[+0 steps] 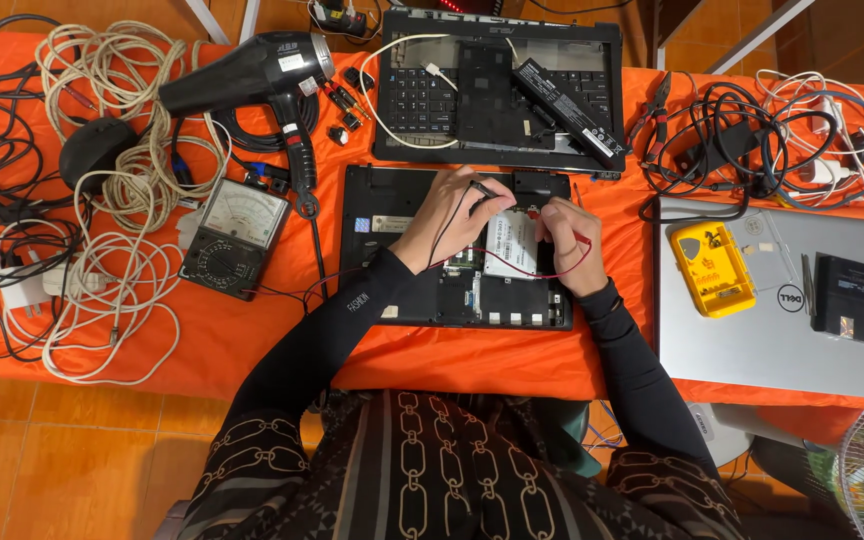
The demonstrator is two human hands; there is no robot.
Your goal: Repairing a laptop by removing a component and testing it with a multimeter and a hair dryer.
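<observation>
At the far left edge of the orange table cloth point(252, 340) my coils of white cable point(112, 180) sprawl almost to the front hem, mixed with black leads, so there is little bare cloth there. A black mouse point(92, 150) sits among them. Next comes the black heat gun point(252, 70), its handle pointing down toward the analog multimeter point(232, 238), which lies tilted just beside the opened laptop base point(452, 290).

My left hand point(447, 215) rests over the upper middle of that base, fingers closed on a black probe point(480, 190) whose thin lead runs back under my wrist. My right hand point(572, 245) is just beside it, on the right part of the base, fingers pinched on a red probe lead point(542, 272) that loops across the silver drive point(510, 245) lying between my two hands. Both hands are near each other but not touching.

Behind the base, nearly touching its far edge, lies a stripped keyboard frame point(412, 90) with a long black battery point(567, 110) set slantwise on it. A narrow strip of cloth stays free in front of the base, down to the table's near edge.

To the right, a tangle of black cables point(722, 145) and pliers point(657, 110) sit above a closed silver laptop point(782, 340), which carries a yellow bit case point(712, 268) and a small black pouch point(849, 298) and reaches the frame's right edge.
</observation>
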